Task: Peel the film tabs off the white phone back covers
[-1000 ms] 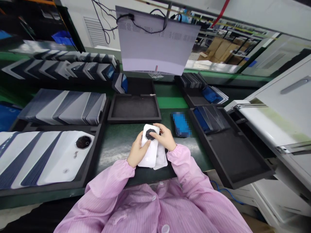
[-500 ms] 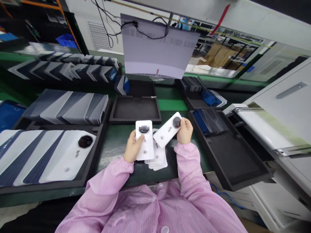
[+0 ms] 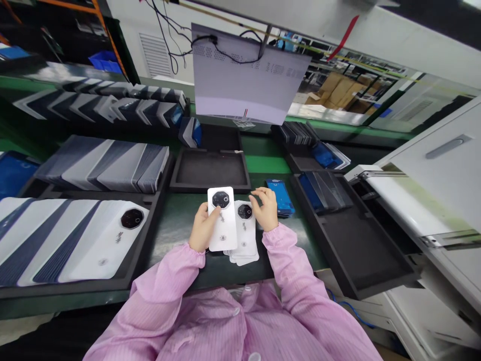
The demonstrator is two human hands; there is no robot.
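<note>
My left hand [image 3: 205, 225] is closed on the left edge of a white phone back panel [image 3: 222, 220], its thumb across the front below the dark camera patch. Beside that panel, and partly behind it, lies a loose pile of white phone back panels [image 3: 244, 240] on the green bench. My right hand [image 3: 265, 206] hovers at the upper right of the pile, thumb and fingers curved apart with nothing seen between them. Just right of this hand is a stack of blue film-covered pieces [image 3: 281, 198].
On the left, a black tray [image 3: 141, 255] holds rows of overlapping white panels with dark sheets between. Another black foam tray [image 3: 210, 170] stands behind my hands. A long black tray [image 3: 368, 250] with dark and blue sheets lies right. A grey monitor back [image 3: 248, 75] hangs ahead.
The panel that my right hand held is out of it and now a panel lies on top of the pile. My right hand has moved left, uncovering the blue stack.
</note>
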